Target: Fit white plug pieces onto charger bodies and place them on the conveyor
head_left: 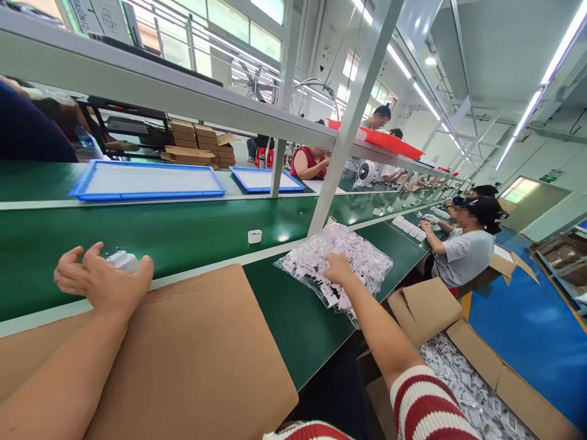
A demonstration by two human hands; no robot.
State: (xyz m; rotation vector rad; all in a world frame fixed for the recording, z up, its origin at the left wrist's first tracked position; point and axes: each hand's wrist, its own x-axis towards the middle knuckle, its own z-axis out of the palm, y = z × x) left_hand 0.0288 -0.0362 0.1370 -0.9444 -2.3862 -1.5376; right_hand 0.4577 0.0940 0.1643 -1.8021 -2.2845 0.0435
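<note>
My left hand point(107, 278) is over the green conveyor belt at the left, its thumb and fingers around a white plug adapter point(123, 261) whose small prongs point up. Part of the adapter is hidden behind the hand. Reaching forward, my right hand point(338, 269) rests with curled fingers on small white plastic parts in a clear plastic bag point(378, 260). Its fingertips are among the parts, so what they pinch cannot be made out. Another white plug adapter point(254, 236) stands on the belt between the two hands, touched by neither.
A cardboard sheet or flap point(197, 348) lies under my left forearm. An open carton point(504, 379) full of bagged pale parts stands at lower right. Blue-rimmed trays point(151, 197) line the belt's far side. A metal post point(328, 189) rises behind the bag. A co-worker point(463, 250) sits farther right.
</note>
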